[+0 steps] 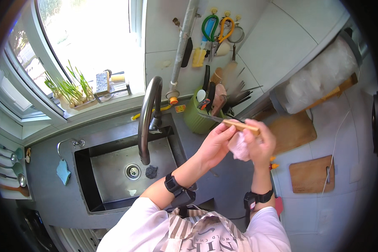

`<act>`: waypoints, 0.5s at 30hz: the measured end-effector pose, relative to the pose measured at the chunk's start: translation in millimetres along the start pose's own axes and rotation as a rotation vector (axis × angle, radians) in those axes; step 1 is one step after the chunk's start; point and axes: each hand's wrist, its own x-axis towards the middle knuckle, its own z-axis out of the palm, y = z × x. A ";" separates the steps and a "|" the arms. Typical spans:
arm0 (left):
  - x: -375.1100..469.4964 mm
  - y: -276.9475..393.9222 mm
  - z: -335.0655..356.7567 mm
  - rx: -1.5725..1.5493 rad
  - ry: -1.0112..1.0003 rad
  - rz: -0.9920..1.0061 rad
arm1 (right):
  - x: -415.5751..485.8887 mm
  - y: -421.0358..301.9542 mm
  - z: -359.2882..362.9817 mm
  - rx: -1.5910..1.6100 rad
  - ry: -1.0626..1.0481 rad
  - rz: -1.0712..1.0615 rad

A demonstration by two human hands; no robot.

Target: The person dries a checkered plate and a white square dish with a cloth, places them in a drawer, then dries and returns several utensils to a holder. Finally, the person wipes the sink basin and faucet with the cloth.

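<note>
A knife with a light wooden handle (241, 125) is held up over the counter, its thin metal blade (210, 117) pointing left. My left hand (219, 141) pinches the handle close to the blade. At the handle's other end, my right hand (262, 141) grips the wood, and its fingers are slightly blurred. A crumpled pink cloth (239, 147) hangs under the handle, bunched against my right hand. Just beyond the blade stands a green utensil holder (193, 115), packed with knives, scissors and other tools.
Left of my arms is a steel sink (113, 170) with a curved faucet (143, 126) and a dark scouring pad (151, 172). Scissors (210, 28) hang on the wall. Wooden cutting boards (312, 174) stand at the right. Sprouting plants (72, 91) line the windowsill.
</note>
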 end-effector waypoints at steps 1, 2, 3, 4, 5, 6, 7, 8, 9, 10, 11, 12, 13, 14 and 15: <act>4.3 4.1 -3.1 0.057 -0.015 0.015 | 12.9 1.7 -0.6 -0.055 0.034 -0.026; 6.4 9.1 -7.9 0.151 0.037 -0.024 | 26.5 3.5 -2.7 -0.052 0.075 0.054; 6.0 14.3 -14.2 0.256 0.131 -0.079 | 40.6 6.8 -3.6 -0.054 0.119 0.128; 4.4 17.4 -19.6 0.302 0.205 -0.096 | 56.5 11.9 -2.4 -0.054 0.105 0.167; 3.8 20.1 -25.2 0.344 0.268 -0.101 | 72.5 18.4 0.6 -0.047 0.102 0.203; 1.7 22.0 -30.8 0.306 0.291 -0.112 | 86.8 26.5 8.2 -0.060 0.079 0.214; -1.1 23.2 -36.2 0.266 0.306 -0.114 | 100.1 35.4 17.4 -0.052 0.065 0.226; -4.3 24.0 -41.3 0.227 0.321 -0.116 | 110.7 44.4 28.0 -0.078 0.036 0.187; -7.6 24.5 -46.2 0.216 0.327 -0.115 | 119.3 53.4 38.8 -0.091 0.017 0.152; -10.6 24.6 -50.7 0.204 0.333 -0.115 | 127.4 62.4 46.4 -0.030 -0.045 0.268; -14.3 24.3 -55.0 0.191 0.342 -0.122 | 133.9 71.5 53.0 0.047 -0.113 0.374; -17.9 24.6 -59.4 0.178 0.350 -0.114 | 140.2 80.7 60.4 -0.019 -0.164 0.388; -21.2 25.8 -63.9 0.177 0.356 -0.111 | 145.7 89.6 67.2 -0.070 -0.219 0.393; -24.0 27.4 -68.2 0.175 0.364 -0.114 | 147.7 97.7 72.8 -0.125 -0.245 0.408; -27.2 28.7 -72.1 0.176 0.390 -0.124 | 149.8 105.3 77.9 -0.145 -0.301 0.393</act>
